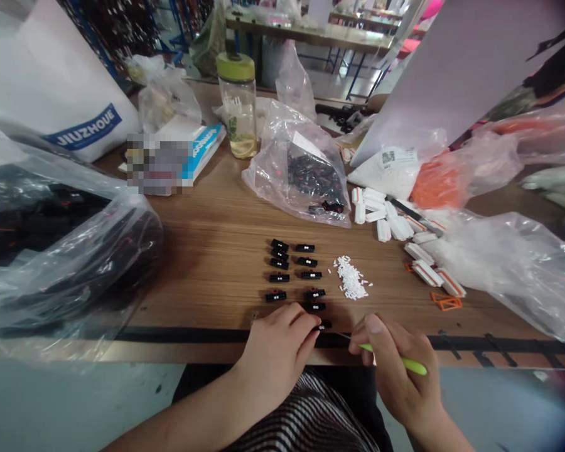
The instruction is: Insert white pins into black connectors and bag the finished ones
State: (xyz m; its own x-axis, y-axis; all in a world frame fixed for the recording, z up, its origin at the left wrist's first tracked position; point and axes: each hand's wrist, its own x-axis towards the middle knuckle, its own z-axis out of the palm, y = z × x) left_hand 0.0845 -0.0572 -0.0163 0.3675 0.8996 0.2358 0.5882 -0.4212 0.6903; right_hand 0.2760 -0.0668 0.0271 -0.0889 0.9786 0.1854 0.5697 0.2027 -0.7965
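My left hand (282, 339) is closed at the table's front edge, its fingertips on a small black connector (324, 325) with white dots. In my right hand (398, 364) is a thin tool with a bright green handle (413, 366), held like a pen; its fine metal tip points left toward that connector. Beyond my left hand, similar black connectors lie in two columns, among them one at the left (279, 277) and one at the right (311, 275). A pile of tiny white plugs (351, 277) lies to their right.
A clear bag of black parts (306, 169) lies behind the connectors, near a bottle with a green lid (236, 103). White-and-orange pieces (395, 220) and plastic bags (522, 251) crowd the right. A large clear bag (66, 263) fills the left side.
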